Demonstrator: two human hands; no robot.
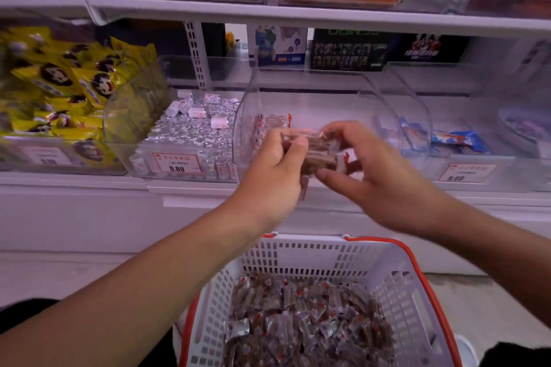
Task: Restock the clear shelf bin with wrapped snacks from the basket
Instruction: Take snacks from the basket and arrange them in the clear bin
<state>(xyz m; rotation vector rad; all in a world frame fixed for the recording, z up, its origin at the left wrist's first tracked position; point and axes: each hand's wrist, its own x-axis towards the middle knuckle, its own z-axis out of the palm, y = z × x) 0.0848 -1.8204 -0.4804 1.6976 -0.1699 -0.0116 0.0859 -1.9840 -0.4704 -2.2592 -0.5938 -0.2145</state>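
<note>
head view: shelf ahead, basket below, both hands raised between them.
left hand (pixel 275 168): fingers curled round a bunch of wrapped snacks (pixel 317 155), in front of the clear bin.
right hand (pixel 377 170): thumb and fingers pinch the same bunch from the other side.
clear bin (pixel 301 116): mid shelf, mostly bare; a few red-and-white wrappers at the back.
basket (pixel 396 286): white, red rim, bottom covered with brown wrapped snacks.
silver bin (pixel 190 134): just left, packed with foil rolls.
yellow packets (pixel 59 89): far left, piled high.
blue packets (pixel 459 140): right bin, few.
</note>
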